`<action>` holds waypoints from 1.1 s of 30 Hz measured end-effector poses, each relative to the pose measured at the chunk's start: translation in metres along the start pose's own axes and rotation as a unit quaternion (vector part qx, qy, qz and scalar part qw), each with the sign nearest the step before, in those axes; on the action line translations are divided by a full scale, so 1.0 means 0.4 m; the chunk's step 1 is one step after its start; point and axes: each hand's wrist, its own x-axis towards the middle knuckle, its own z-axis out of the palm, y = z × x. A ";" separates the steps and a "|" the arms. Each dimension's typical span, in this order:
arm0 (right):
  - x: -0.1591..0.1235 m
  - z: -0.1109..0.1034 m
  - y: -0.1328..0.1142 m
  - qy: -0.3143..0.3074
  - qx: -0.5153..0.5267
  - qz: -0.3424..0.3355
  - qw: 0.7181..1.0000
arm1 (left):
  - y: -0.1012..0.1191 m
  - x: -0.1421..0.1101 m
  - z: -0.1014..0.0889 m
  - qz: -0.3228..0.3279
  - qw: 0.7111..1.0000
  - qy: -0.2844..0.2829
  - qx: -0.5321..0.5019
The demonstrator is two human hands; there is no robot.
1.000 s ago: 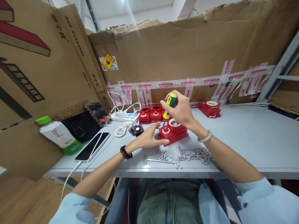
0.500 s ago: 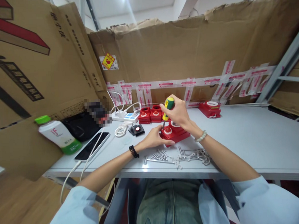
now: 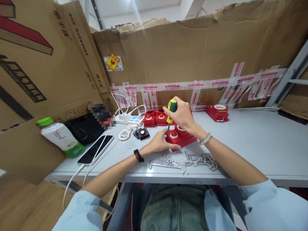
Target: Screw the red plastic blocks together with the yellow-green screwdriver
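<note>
The right hand (image 3: 182, 115) has its fingers curled tight around the rounded yellow-and-green handle of a screwdriver (image 3: 171, 110), which stands nearly upright with its thin metal shaft pointing down onto the left part of a red plastic housing (image 3: 181, 138). The left hand (image 3: 160, 143) lies on the near left edge of that housing, fingers half closed and pressed against its side, thumb toward the screwdriver tip. The housing is a flat, blocky piece with 2 round white-ringed openings on top, and it sits on the smooth pale grey bench (image 3: 258, 145), near its middle.

Just in front of the housing lies a loose pile of small silvery screws (image 3: 165, 159), and to its right a tangle of bent metal brackets (image 3: 202, 159). Behind the hands stand 2 smaller red plastic parts (image 3: 155, 117), and another red unit (image 3: 217, 112) sits farther right against the taped cardboard wall (image 3: 192, 53). To the left are a small black square part with a red dot (image 3: 141, 133), a white power strip (image 3: 130, 119), a dark glossy phone (image 3: 96, 150) and a white bottle with a green cap (image 3: 60, 137) lying tilted.
</note>
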 end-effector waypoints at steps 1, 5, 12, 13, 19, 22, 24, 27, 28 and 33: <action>0.003 0.004 -0.002 -0.004 -0.019 -0.003 1.000 | 0.000 0.000 0.000 -0.001 1.000 -0.002 -0.003; 0.012 0.023 -0.010 -0.009 -0.095 -0.033 0.995 | -0.001 0.001 -0.001 0.002 1.000 0.002 0.006; 0.016 0.050 -0.016 -0.013 -0.179 -0.053 0.982 | -0.002 0.003 -0.003 0.003 1.000 0.000 0.019; 0.017 0.049 -0.018 -0.017 -0.175 -0.055 0.983 | -0.002 0.003 -0.003 0.004 1.000 0.000 0.027; 0.046 -0.008 -0.028 -0.170 0.012 -0.106 0.980 | -0.003 -0.001 -0.003 -0.009 0.998 0.010 0.064; 0.058 -0.033 -0.027 -0.267 0.093 -0.127 0.951 | 0.001 -0.007 -0.008 -0.005 0.999 -0.005 0.033; 0.055 -0.034 -0.022 -0.262 0.110 -0.112 0.952 | 0.006 -0.010 -0.016 0.013 1.000 -0.018 0.013; 0.043 -0.020 -0.009 -0.197 0.116 -0.051 0.972 | 0.007 -0.005 -0.033 0.037 0.999 0.011 -0.010; 0.039 -0.014 -0.004 -0.178 0.115 -0.032 0.977 | 0.006 0.000 -0.037 0.042 0.999 0.031 -0.016; 0.021 0.002 0.011 -0.115 0.105 -0.020 0.988 | -0.014 0.033 -0.043 0.062 0.992 0.104 -0.034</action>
